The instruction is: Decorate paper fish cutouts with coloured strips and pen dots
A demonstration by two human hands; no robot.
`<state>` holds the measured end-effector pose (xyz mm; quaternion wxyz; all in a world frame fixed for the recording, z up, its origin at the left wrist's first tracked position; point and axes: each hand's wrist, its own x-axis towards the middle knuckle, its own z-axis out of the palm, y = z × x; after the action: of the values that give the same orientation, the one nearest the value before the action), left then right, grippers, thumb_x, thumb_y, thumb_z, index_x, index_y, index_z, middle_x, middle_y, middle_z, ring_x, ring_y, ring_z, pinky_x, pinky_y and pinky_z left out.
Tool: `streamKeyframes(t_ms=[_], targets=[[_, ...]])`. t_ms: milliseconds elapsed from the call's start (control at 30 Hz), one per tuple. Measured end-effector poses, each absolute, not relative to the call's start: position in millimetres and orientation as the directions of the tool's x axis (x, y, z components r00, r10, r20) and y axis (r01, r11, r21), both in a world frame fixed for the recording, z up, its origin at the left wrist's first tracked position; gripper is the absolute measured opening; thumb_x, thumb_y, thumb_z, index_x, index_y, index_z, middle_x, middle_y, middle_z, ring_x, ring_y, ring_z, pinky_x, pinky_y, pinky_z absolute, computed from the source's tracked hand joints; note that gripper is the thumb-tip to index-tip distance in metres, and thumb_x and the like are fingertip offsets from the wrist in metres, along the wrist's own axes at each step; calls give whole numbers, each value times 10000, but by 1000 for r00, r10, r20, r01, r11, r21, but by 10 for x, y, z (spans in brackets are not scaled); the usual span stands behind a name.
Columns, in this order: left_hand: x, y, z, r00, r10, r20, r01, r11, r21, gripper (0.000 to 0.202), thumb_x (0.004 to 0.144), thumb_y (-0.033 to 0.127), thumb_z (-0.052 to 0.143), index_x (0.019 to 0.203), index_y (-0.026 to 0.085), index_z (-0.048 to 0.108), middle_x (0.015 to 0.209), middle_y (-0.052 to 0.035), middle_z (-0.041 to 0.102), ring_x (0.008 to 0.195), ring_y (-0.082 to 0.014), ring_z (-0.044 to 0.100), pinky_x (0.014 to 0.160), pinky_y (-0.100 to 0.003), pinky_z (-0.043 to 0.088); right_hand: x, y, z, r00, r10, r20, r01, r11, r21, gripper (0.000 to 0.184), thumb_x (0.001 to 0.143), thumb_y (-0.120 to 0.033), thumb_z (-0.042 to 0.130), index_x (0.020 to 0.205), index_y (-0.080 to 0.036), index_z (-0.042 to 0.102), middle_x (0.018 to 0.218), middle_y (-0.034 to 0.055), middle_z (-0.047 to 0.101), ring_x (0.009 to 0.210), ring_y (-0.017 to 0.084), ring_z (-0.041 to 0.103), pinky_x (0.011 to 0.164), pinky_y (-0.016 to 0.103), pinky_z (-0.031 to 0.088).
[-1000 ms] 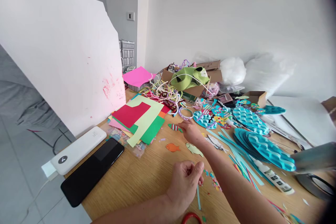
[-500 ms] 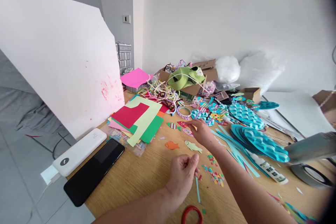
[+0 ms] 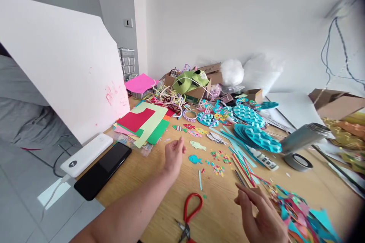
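My left hand (image 3: pixel 173 155) hovers just above the wooden table (image 3: pixel 148 193), seen from the back, with its fingers curled in and thumb close to forefinger; what they hold is hidden. Small paper fish lie right of it: a blue fish (image 3: pixel 195 159), a pale green fish (image 3: pixel 197 145) and striped fish (image 3: pixel 179 128). My right hand (image 3: pixel 258 212) is low at the front right, fingers stretched and nothing in them, beside a heap of coloured paper scraps (image 3: pixel 296 212). Red-handled scissors (image 3: pixel 190 207) lie between my hands.
A stack of coloured paper sheets (image 3: pixel 142 123), a black phone (image 3: pixel 102 171) and a white power bank (image 3: pixel 87 154) lie on the left, under a leaning white board (image 3: pixel 62 64). Teal scalloped paper pieces (image 3: pixel 256 136), a glue bottle (image 3: pixel 264 157), a tape roll (image 3: pixel 298 161), a metal flask (image 3: pixel 305 142) and cluttered boxes (image 3: pixel 191 91) fill the right and back.
The view has swung right. My right hand left the fish row and came back low to the front right. My left hand rose and moved further out. The scissors now show fully.
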<state>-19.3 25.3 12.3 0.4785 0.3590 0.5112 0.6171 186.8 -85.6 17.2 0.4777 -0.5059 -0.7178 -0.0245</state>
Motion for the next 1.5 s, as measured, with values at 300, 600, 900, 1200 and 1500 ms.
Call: streamKeyframes(t_ms=[300, 600, 900, 1200, 1500], targets=[[-354, 414, 125, -431, 901, -55, -371, -122, 921, 387, 756, 522, 602, 600, 181, 507, 523, 37, 438, 455, -78, 352, 447, -216, 255, 1876, -906, 37, -84, 674, 734, 731, 542, -414, 213, 859, -105, 556, 1047, -189, 613, 698, 18, 577, 571, 132, 532, 536, 262, 433], [-477, 501, 151, -483, 872, -80, -413, -147, 899, 272, 790, 474, 554, 777, 210, 492, 509, 71, 374, 402, -76, 319, 410, -206, 233, 1959, -914, 37, 7, 673, 740, 755, 481, -445, 158, 867, -130, 558, 992, -199, 624, 692, 11, 603, 563, 126, 559, 542, 253, 442], [-392, 479, 66, -238, 969, 67, -157, -107, 982, 318, 746, 465, 613, 882, 190, 527, 551, 53, 527, 399, -75, 401, 402, -177, 280, 2087, -829, -38, 117, 632, 766, 782, 418, -463, 98, 881, -163, 562, 929, -178, 647, 734, 28, 650, 568, 115, 573, 539, 228, 449], [-390, 487, -60, 40, 953, 300, 304, -298, 905, 228, 811, 325, 522, 987, 189, 572, 761, -41, 688, 734, -181, 665, 669, -286, 512, 2075, -823, -31, 120, 625, 772, 775, 427, -466, 80, 890, -146, 554, 904, -160, 631, 669, 1, 591, 550, 97, 533, 519, 209, 425], [-274, 526, 174, 201, 947, 250, 766, -311, 563, 129, 828, 182, 565, 917, 183, 658, 928, -59, 716, 900, -194, 654, 815, -293, 493, 2122, -814, -33, 131, 628, 767, 752, 441, -490, 75, 880, -136, 567, 896, -161, 636, 689, 5, 596, 570, 100, 535, 547, 215, 429]])
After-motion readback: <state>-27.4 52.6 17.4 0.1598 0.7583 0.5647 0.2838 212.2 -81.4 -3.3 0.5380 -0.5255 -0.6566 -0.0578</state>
